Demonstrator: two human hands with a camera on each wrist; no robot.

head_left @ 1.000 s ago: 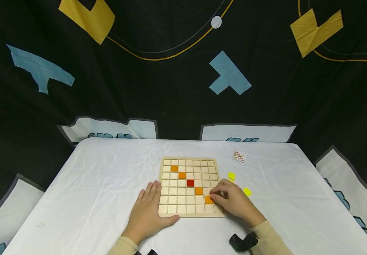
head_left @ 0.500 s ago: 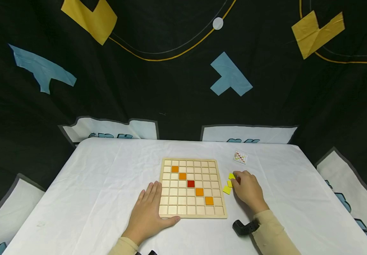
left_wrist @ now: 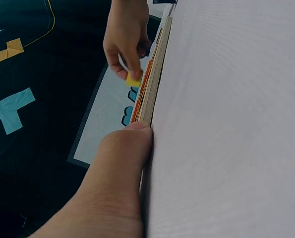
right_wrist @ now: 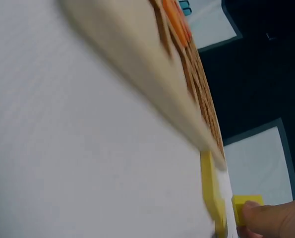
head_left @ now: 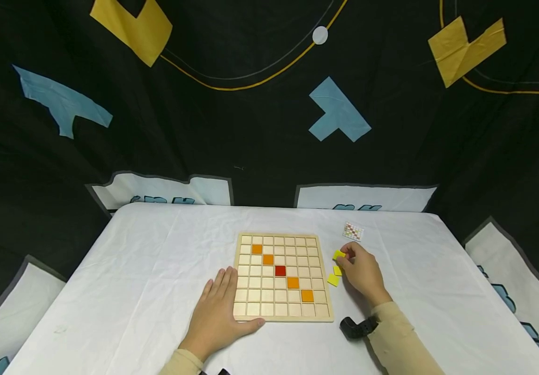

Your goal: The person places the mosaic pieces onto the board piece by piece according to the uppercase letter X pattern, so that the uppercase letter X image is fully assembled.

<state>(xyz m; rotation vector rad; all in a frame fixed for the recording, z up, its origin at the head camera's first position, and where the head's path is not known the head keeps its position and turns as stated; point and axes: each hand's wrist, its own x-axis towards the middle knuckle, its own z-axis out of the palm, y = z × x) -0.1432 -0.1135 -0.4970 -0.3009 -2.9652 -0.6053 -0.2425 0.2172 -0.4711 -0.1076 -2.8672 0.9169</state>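
Observation:
A wooden grid board [head_left: 253, 309] lies on the white table. Several orange tiles [head_left: 292, 283] and one red tile [head_left: 280, 271] form a diagonal in its squares. My left hand [head_left: 214, 315] rests along the board's left edge with straight fingers, its thumb [left_wrist: 130, 144] against the front edge. To the right of the board, my right hand [head_left: 364, 272] pinches a yellow tile [right_wrist: 246, 206] between thumb and finger, raised off the table. Two more yellow tiles [head_left: 333, 279] lie beneath and beside that hand, near the board's right edge.
A small card [head_left: 353, 231] with a coloured grid pattern lies behind the right hand. White cloth [head_left: 133, 276] covers the table. Beyond it hangs a black curtain [head_left: 250, 140] with blue and gold shapes.
My right hand has left the orange tile on the board's lower right, moved right to the yellow tiles, and picked one up. My left hand has stayed put.

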